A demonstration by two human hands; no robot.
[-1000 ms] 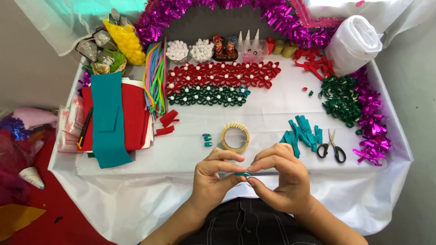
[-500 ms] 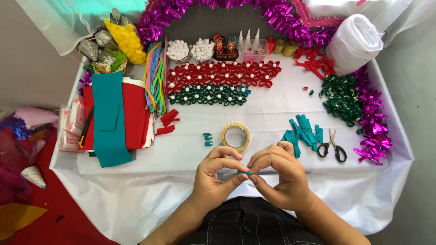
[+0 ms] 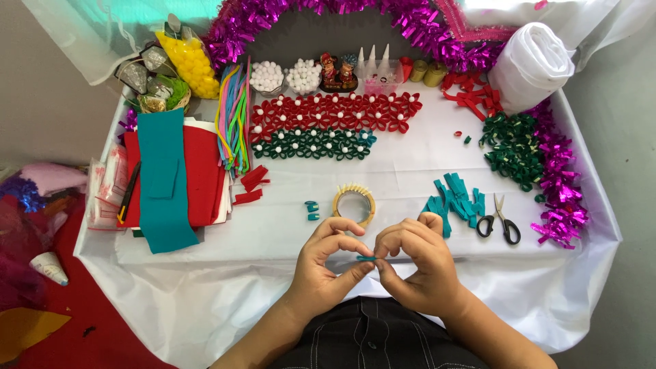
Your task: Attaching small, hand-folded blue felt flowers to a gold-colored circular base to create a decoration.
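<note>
Head view first: we see our left hand (image 3: 326, 263) and right hand (image 3: 415, 263) meeting over the near edge of the table (image 3: 410, 171), each grip pinched shut on one end of a small teal felt strip (image 3: 367, 258), thin and flat between the fingertips. Just beyond the hands lies a round tape roll (image 3: 354, 204) ringed with pale clips. To its right, soft teal felt pieces (image 3: 454, 199) sit beside black-handled scissors (image 3: 500, 220). Farther back run rows of looped red felt flowers (image 3: 335, 111) and green felt flowers (image 3: 311, 143), dotted with white pompoms. Shiny magenta tinsel (image 3: 328, 14) arches behind.
</note>
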